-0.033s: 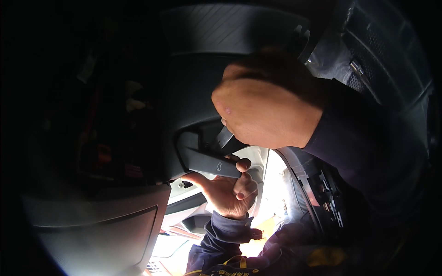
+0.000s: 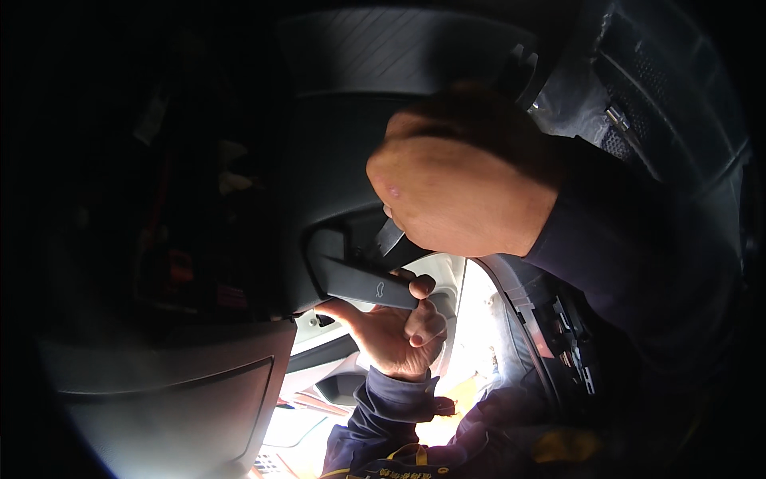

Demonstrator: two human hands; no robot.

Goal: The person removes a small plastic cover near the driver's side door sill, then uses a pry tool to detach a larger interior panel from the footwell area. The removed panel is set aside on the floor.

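My left hand (image 2: 395, 339) comes up from below, its curled fingers gripping a dark grey lever (image 2: 355, 279) with a small pale symbol on it, set in black trim (image 2: 327, 176). My right hand (image 2: 463, 184) reaches in from the right above it, closed with its back toward me. It holds a flat dark grey piece (image 2: 388, 237) that points down toward the lever's base. The right fingertips are mostly hidden behind the hand.
A grey panel (image 2: 167, 407) fills the lower left, beside a dark recess (image 2: 191, 231). A ribbed surface (image 2: 351, 48) runs along the top. At right are a black perforated panel (image 2: 654, 96) and trim with metal clips (image 2: 570, 343). Bright light enters below.
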